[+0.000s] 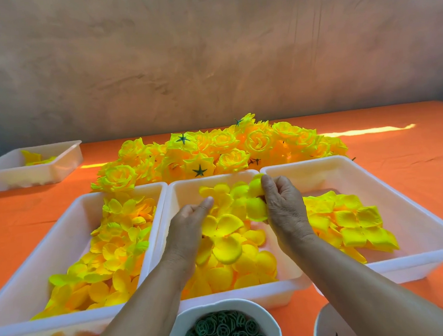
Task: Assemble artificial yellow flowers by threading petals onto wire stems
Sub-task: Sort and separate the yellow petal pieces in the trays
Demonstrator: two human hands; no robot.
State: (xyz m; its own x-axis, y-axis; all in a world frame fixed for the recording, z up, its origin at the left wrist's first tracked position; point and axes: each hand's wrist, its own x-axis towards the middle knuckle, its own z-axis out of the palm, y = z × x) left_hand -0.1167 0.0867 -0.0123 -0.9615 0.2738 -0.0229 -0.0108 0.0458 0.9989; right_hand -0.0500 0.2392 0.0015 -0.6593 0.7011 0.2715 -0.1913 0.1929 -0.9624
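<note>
Three white trays stand side by side on the orange table, each holding loose yellow petal layers. Over the middle tray (187,188) my right hand (284,202) grips a partly built yellow flower (255,199), its petals bunched against my fingers. My left hand (190,222) pinches a flat yellow petal layer (220,225) at its edge, lifted just above the pile, close to the left of the flower. No wire stem shows; it may be hidden inside my right hand.
Left tray (69,220) and right tray (389,182) hold more petals. A heap of finished yellow flowers (214,152) lies behind them. A white bowl of green rings (222,330) sits at the near edge, another bowl (326,328) beside it, a small tray (31,168) far left.
</note>
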